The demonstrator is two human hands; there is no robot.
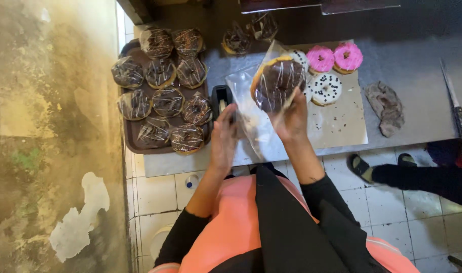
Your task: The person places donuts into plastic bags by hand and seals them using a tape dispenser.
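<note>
Right hand (293,117) pinches clear plastic bag (251,108) with chocolate doughnut (276,83) inside, raised above desk (408,65), likely for closing; left hand (224,136) grips bag's loose lower end, fingers curled; brown tray (131,140) holds wrapped chocolate doughnuts (168,101); unwrapped pink doughnuts (334,57) on paper sheet (342,126).

Dim, soft overhead light; glare on plastic wraps; hands slightly motion-blurred; wide-angle edges.

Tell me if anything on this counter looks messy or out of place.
A crumpled grey rag lies on the counter right of the paper sheet, and dark crumbs speckle that sheet. A knife sits near the counter's right edge. The wrapped donuts look orderly.
</note>
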